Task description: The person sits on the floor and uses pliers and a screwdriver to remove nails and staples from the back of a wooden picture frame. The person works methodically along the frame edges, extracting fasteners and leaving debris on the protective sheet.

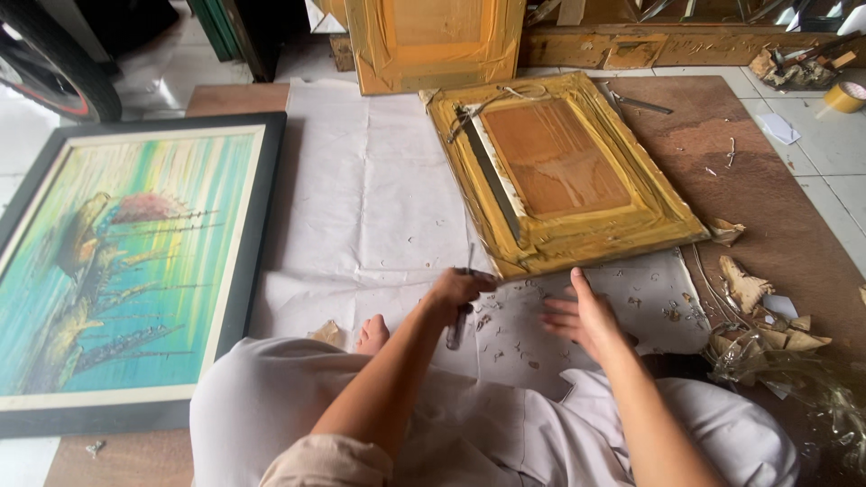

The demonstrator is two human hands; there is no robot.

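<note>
- Person sits on the floor; knees in pale cloth fill the near edge, a bare foot (371, 334) showing between them.
- Left hand (456, 290): grip closed around a thin dark-handled tool (458, 317). The tool's upper end reaches the near corner of the yellow frame (559, 171); its handle hangs below the fist.
- Right hand (585, 317): fingers together and flat, holding nothing, just beside the frame's near edge. Cannot tell whether it touches the sheet under it.
- The yellow frame lies face down, turned at an angle, wrapped in glossy yellowish-brown tape. Bare reddish-brown board panel in its middle. A grey metal strip (492, 171) lies along its left side.
- It rests on a creased white paper sheet (361, 198) spread over a brown board (767, 198) on the tiled floor.
- Small torn scraps litter the sheet near the hands. Larger crumpled tape pieces (749, 289) and clear plastic wrap (794, 379) sit toward the board's right edge.
- At the left edge: black-framed painting (126, 261), teal and green streaks, face up.
- At the far edge: second tape-wrapped frame (433, 41), propped upright.
- In the far right corner: roll of yellow tape (845, 96) on the tiles.
</note>
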